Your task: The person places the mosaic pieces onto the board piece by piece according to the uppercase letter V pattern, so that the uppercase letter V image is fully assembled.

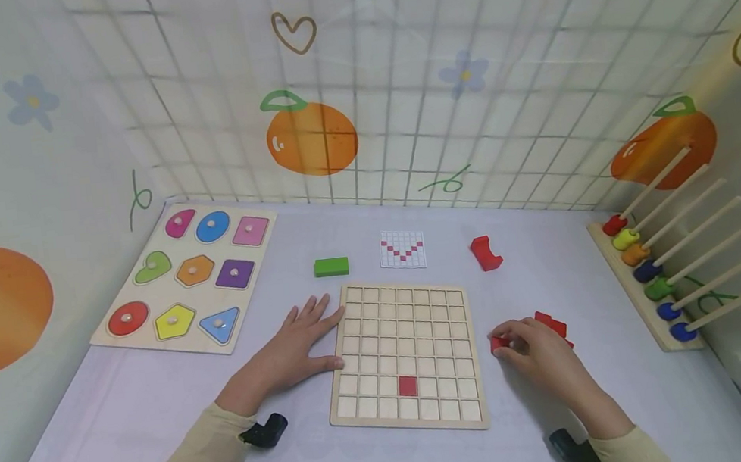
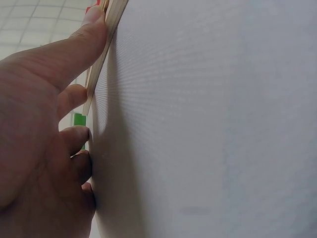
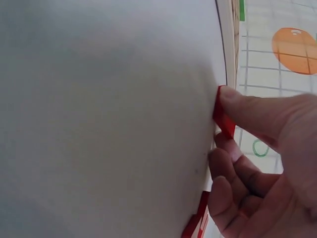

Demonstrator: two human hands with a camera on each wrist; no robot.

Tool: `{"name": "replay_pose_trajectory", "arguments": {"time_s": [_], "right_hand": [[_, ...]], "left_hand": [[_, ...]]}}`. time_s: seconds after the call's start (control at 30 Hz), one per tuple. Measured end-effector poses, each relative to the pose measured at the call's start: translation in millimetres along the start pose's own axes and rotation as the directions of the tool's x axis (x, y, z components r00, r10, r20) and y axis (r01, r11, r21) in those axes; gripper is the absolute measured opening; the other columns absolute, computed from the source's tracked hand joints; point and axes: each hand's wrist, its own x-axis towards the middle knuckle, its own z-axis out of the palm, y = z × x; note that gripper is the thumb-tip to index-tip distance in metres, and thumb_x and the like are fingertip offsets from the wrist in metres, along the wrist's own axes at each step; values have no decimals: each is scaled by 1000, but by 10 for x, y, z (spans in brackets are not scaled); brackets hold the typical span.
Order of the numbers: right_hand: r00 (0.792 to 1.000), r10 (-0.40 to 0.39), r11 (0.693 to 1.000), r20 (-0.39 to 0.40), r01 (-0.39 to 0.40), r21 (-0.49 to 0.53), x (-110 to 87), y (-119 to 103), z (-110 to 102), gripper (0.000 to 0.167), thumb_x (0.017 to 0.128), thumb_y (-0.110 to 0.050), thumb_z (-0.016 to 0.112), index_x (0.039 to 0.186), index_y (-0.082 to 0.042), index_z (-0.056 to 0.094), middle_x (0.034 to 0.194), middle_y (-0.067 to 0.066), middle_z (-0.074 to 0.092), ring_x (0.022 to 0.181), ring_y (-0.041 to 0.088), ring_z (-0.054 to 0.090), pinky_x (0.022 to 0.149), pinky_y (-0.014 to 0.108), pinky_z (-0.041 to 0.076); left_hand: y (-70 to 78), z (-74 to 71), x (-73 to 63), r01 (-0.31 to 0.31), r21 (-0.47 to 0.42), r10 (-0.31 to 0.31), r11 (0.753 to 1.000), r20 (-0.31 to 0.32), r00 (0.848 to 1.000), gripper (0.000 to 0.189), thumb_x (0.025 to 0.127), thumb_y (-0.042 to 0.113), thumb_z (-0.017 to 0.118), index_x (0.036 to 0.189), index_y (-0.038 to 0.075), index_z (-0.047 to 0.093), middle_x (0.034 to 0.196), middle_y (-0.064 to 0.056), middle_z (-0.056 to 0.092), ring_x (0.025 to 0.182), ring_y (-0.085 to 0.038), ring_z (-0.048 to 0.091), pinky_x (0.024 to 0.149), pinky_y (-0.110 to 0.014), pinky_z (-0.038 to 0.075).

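My right hand (image 1: 539, 356) pinches a small red square tile (image 3: 224, 115) between thumb and fingertips, just right of the wooden grid board (image 1: 482, 401). More red tiles (image 1: 553, 324) lie behind that hand, partly covered by it. With fingers spread, my left hand (image 1: 288, 353) rests at the board's left edge, thumb and index finger touching the frame. One red tile (image 1: 407, 386) sits in a cell of the second row from the near side. A pattern card (image 1: 403, 249) printed with a red V of squares lies beyond the board.
A green block (image 1: 331, 267) lies left of the card, a red curved block (image 1: 485, 254) to its right. A shape puzzle board (image 1: 171, 345) with knobbed pieces stands at the left. On the right is a wooden rack (image 1: 648, 317) with upright pegs and coloured beads. Printed cloth walls surround the table.
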Motion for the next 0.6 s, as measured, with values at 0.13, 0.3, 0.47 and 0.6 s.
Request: {"name": "replay_pose_trajectory", "arguments": {"time_s": [0.13, 0.3, 0.47, 0.6], "right_hand": [[1000, -6, 1000, 10, 6, -2, 10, -9, -4, 31, 84, -20, 86, 111, -20, 72, 93, 0, 64, 86, 18, 57, 73, 31, 58], [1000, -1, 1000, 8, 1, 8, 12, -23, -6, 31, 84, -20, 86, 111, -21, 70, 95, 1, 68, 85, 18, 60, 74, 32, 61], [1000, 13, 1000, 16, -13, 14, 11, -31, -7, 31, 85, -22, 85, 112, -23, 70, 90, -1, 69, 76, 15, 58, 65, 24, 55], [1000, 14, 1000, 23, -15, 17, 11, -25, -7, 32, 85, -23, 85, 113, -23, 69, 90, -2, 69, 74, 14, 57, 64, 22, 54]], "left_hand": [[7, -6, -5, -1, 2, 1, 1000, -1, 1000, 87, 90, 49, 74, 161, 19, 34, 170, -11, 14, 157, -34, 4, 126, -53, 4], [11, -7, -4, -3, 4, 3, 1000, -1, 1000, 87, 90, 50, 74, 160, 18, 34, 170, -11, 14, 156, -34, 5, 126, -53, 4], [12, -9, 0, -4, 4, 4, 1000, -1, 1000, 87, 89, 50, 75, 160, 18, 35, 170, -11, 15, 156, -34, 5, 126, -53, 4], [13, -11, -4, -7, 4, 7, 1000, -3, 1000, 87, 89, 49, 75, 160, 18, 35, 170, -12, 15, 156, -35, 5, 126, -54, 4]]}}
